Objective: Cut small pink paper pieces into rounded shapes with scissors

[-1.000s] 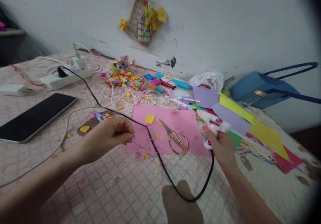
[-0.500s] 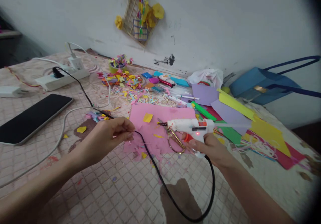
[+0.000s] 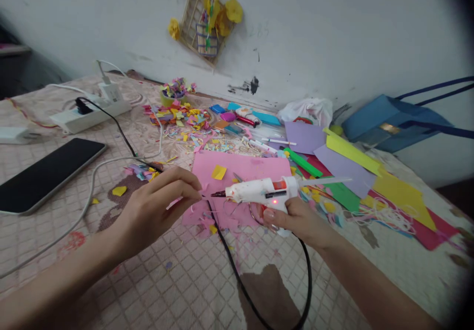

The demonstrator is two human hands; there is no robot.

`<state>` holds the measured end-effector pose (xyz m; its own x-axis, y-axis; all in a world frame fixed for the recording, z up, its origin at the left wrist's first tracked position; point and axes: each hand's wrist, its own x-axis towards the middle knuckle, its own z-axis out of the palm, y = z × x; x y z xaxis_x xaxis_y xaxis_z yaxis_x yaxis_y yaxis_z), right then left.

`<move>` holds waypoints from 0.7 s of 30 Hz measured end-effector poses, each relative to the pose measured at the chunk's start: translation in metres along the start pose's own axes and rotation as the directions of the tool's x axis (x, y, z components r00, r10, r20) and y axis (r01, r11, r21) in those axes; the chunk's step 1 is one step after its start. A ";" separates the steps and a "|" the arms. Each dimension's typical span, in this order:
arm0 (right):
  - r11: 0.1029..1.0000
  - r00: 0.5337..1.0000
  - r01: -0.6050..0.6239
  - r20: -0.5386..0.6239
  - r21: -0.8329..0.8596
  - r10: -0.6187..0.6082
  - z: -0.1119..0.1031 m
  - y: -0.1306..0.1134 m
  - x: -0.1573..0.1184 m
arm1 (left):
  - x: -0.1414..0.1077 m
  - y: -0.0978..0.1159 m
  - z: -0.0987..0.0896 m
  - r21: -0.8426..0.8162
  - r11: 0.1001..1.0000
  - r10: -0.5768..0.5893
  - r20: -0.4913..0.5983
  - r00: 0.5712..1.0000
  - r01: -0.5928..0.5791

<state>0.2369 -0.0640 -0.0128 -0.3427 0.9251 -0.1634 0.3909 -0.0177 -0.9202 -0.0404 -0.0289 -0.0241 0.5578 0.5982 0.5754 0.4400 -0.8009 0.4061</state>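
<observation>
My right hand (image 3: 294,219) grips a white hot glue gun (image 3: 255,189) by its handle, a red light glowing on its side. A clear glue stick (image 3: 328,181) sticks out of the gun's back. The dark nozzle (image 3: 218,194) points left, close to the fingertips of my left hand (image 3: 166,197). Those fingers are pinched together; something tiny may be between them, too small to name. The gun's black cord (image 3: 229,251) runs just beside the fingertips and loops below. Under the gun lies a pink sheet (image 3: 240,165) with a small yellow paper piece (image 3: 218,172) and partly hidden scissors (image 3: 255,214).
On the left are a phone (image 3: 52,174) and a white power strip (image 3: 89,115) with plugs and cables. Paper scraps (image 3: 185,115) are heaped at the back. Coloured sheets (image 3: 348,172), a green marker (image 3: 303,162) and a blue bag (image 3: 396,123) lie to the right.
The glue gun has moved left, bringing its nozzle to my left fingertips. My left hand has turned slightly, with the cord now passing behind its fingertips.
</observation>
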 end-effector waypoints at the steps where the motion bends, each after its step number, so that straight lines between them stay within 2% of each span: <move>1: 1.000 1.000 0.004 0.009 0.000 -0.004 0.000 0.000 0.000 | -0.001 0.000 0.000 0.009 1.000 0.024 -0.006 1.000 -0.024; 6: 0.999 0.999 0.038 0.032 -0.010 -0.038 0.002 -0.002 0.000 | -0.005 -0.001 0.000 0.044 0.995 0.095 0.009 0.995 -0.095; 17: 0.997 0.999 0.034 0.016 -0.070 -0.033 0.004 -0.009 -0.001 | -0.007 -0.002 0.000 0.017 0.992 0.121 0.039 0.992 -0.121; 21: 0.990 0.999 0.021 0.035 -0.138 -0.016 0.002 -0.011 -0.001 | -0.008 -0.004 0.002 0.002 0.983 0.186 -0.019 0.982 -0.186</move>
<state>0.2310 -0.0659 -0.0035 -0.3789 0.9113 -0.1612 0.4977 0.0538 -0.8657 -0.0454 -0.0304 -0.0316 0.6161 0.4382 0.6545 0.3301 -0.8981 0.2905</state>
